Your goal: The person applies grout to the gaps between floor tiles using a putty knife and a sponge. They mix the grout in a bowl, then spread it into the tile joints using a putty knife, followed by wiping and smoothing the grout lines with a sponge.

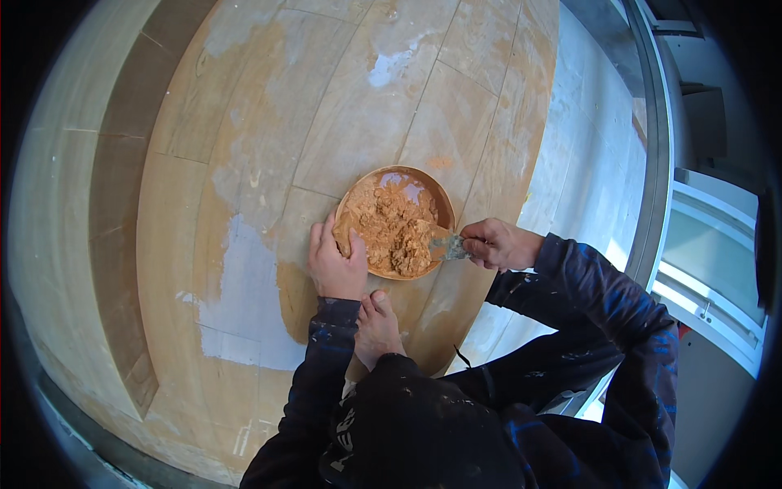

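Mix (379, 216): tan-orange, wet, lumpy, with a coarse crumbled surface, smeared thin up the inner wall; sits in a round, shallow-looking bowl (445, 198) of much the same colour, standing on the floor a little right of the left hand. Toward the bowl's far edge, a smooth, shiny pale patch shows among the lumps. A thicker, darker, glossy clump lies at the near right, against a scraper (458, 247) whose visible part is grey, blotched and crusted; its end goes into the bowl over the right rim. Right hand (501, 244) closed round the scraper's outer end, fingers bent. Left hand (338, 265) gripping the bowl's left rim, thumb on the inner side; a tan piece shows between thumb and fingers, cannot tell whether separate or part of the bowl. Bare foot (379, 330) just below the bowl, toes pointing toward it, near the left wrist. Sleeves (599, 281) dark with bluish streaks; dark trousers flecked with pale spots. Floor (342, 106) of long, wood-toned tiles with thin dark joints, filmed over with cloudy smears; a large whitish patch (244, 285) left of the hands, a smaller one beyond the bowl. Brown band (122, 212) along the left, paler surface outside it. To the right, a bright bluish-white strip (586, 147), then a grey metal frame (658, 163) and a white-framed panel (709, 265).
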The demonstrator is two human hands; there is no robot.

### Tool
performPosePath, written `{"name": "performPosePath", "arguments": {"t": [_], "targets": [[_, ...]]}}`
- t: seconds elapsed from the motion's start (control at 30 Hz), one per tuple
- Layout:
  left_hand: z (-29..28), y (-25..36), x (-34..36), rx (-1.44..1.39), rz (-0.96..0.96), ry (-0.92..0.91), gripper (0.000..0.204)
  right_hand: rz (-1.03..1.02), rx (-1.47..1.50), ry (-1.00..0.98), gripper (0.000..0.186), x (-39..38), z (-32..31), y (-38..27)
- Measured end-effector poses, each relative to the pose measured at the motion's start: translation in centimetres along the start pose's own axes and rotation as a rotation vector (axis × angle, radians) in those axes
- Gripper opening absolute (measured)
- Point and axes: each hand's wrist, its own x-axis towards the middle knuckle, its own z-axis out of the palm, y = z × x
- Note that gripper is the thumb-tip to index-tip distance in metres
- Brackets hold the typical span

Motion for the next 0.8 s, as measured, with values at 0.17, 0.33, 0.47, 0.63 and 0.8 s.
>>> {"name": "performPosePath", "arguments": {"t": [0.17,0.33,0.47,0.63,0.8], "targets": [[0.0,0.2,-0.2,-0.029,0.002,-0.04,0.039,0.002,0.363,0.119,0.026,-0.4,7.4,1.3],[-0.5,0.0,-0.5,-0.064,0.033,-0.053,0.042,-0.273,0.111,0.455,0.018,0.0,9.2,0.1],[-0.8,-0.5,-0.6,-0.061,0.03,-0.082,0.043,-0.426,-0.312,0.662,0.045,-0.6,9.8,-2.1],[-0.2,-0.1,-0.6,-0.011,0.078,-0.043,0.045,-0.307,-0.949,0.727,0.071,0.9,11.0,-2.0],[0.2,0.4,-0.6,0.032,0.077,-0.005,0.043,-0.272,-0.941,0.642,0.07,-0.1,12.1,-1.7]]}}
